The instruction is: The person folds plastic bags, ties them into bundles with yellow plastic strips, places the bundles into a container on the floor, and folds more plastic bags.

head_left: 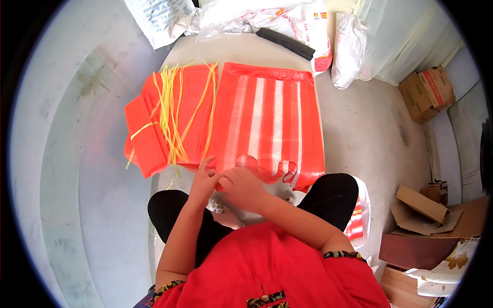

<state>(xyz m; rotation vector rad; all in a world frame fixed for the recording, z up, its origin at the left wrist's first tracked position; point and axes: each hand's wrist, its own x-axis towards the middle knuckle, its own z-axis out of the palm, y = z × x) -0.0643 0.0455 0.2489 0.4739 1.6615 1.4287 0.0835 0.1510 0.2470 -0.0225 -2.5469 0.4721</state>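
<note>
A stack of red-and-white striped plastic bags [267, 118] lies on the table, its handle cut-outs toward me. To its left are red folded bags [192, 113] with loose yellow ties [172, 110] spread over them. A folded red bundle [146, 136] with a yellow tie round it rests at their left side. My left hand [205, 177] and my right hand [239, 189] meet at the near edge of the striped stack, around a small bit of red plastic. The fingers of my right hand are bent and partly blurred, and what they hold is hard to see.
A black bar-shaped object [285, 43] lies at the table's far end [226, 49]. White printed sacks [267, 20] are beyond it. A rolled white sack [349, 49] stands right of the table. Cardboard boxes [426, 95] sit at the right, with an open carton [436, 226] nearer.
</note>
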